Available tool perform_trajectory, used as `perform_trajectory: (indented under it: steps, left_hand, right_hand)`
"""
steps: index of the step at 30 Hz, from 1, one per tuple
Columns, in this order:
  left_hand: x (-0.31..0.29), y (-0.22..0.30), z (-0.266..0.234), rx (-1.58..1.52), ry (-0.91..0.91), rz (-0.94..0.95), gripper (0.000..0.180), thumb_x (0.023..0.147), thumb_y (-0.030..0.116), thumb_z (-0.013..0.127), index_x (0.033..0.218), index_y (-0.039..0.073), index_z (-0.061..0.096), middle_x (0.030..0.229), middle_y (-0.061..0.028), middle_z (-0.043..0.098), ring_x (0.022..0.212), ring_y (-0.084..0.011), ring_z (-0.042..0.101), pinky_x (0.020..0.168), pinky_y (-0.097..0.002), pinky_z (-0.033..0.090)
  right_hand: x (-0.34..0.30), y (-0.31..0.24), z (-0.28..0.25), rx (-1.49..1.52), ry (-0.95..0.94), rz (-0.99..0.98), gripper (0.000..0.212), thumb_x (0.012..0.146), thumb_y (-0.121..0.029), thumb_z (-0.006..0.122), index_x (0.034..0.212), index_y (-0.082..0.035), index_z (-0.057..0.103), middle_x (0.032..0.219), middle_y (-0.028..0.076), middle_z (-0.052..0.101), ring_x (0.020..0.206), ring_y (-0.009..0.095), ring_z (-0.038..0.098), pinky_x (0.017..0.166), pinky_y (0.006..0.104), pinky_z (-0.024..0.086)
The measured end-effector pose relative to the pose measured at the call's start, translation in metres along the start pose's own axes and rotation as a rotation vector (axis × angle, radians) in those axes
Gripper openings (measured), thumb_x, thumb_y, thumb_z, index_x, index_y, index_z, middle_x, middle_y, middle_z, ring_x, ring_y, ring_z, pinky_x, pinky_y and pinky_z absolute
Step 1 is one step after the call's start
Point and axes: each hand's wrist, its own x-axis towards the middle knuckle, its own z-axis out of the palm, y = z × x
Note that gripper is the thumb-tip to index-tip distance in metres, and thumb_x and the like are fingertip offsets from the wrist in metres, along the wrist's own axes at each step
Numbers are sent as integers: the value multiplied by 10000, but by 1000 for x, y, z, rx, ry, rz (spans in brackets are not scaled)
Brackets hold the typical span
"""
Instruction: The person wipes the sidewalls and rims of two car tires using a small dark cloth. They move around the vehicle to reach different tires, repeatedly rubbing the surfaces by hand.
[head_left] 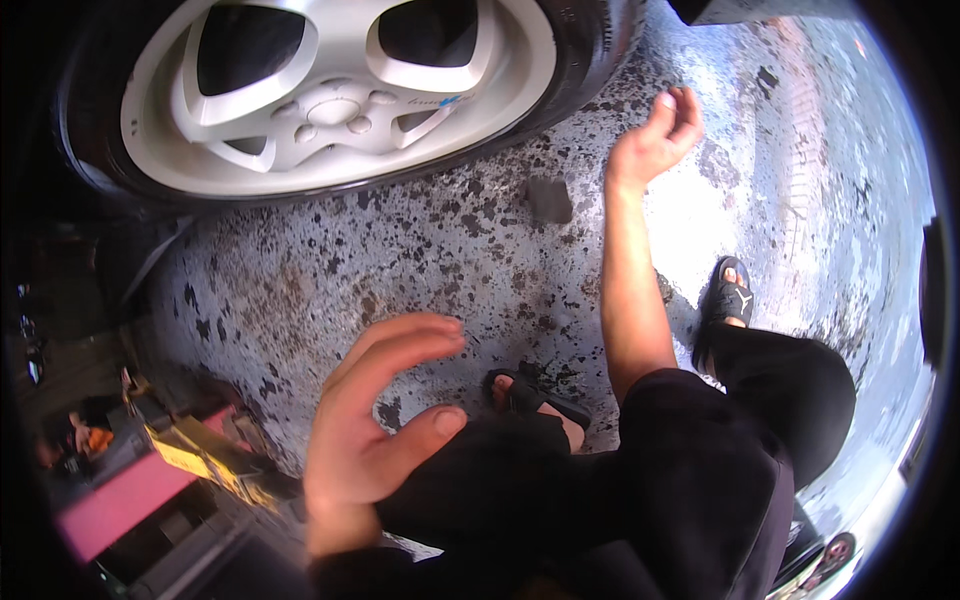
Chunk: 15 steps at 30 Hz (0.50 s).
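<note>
My left hand [375, 410] hovers in the foreground, thumb and curved fingers apart with nothing between them. Farther off to the right, my right hand [655, 140] is raised over the floor on an outstretched arm. Its fingers are loosely bent, and I see no object in them. A silver spoked car wheel [335, 105] with a black tyre [580, 75] fills the upper left; neither hand touches it. Between the tyre and my right forearm, a small dark block [549, 200] lies on the floor.
The grey floor [300, 270] is worn and speckled with dark patches. At lower left stand a pink-red surface [130, 500] and a yellow metal piece [205, 455] among dark clutter. My sandalled feet, one in a black sandal [735, 295], rest below. Part of another vehicle [830, 560] shows at lower right.
</note>
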Motion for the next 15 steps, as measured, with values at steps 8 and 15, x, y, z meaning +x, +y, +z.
perform_trajectory:
  steps: [8,15]
  left_hand:
    - [142,-170,76,622,-217,-388,831,872,340,844,1579,161,446,1658,-163,376,1451,-345,456,1189,-491,424]
    - [150,-299,81,743,197,-502,818,845,374,839,1531,131,468,1562,-187,445,1470,-399,412,1177,-491,438]
  right_hand:
    - [81,51,-71,-114,-44,95,339,1063,-172,601,1332,34,600,1223,129,665,1052,200,627,950,337,508]
    - [79,37,-93,-89,-199,271,282,1069,-194,591,1298,-36,638,1140,69,727,890,110,633,765,273,480]
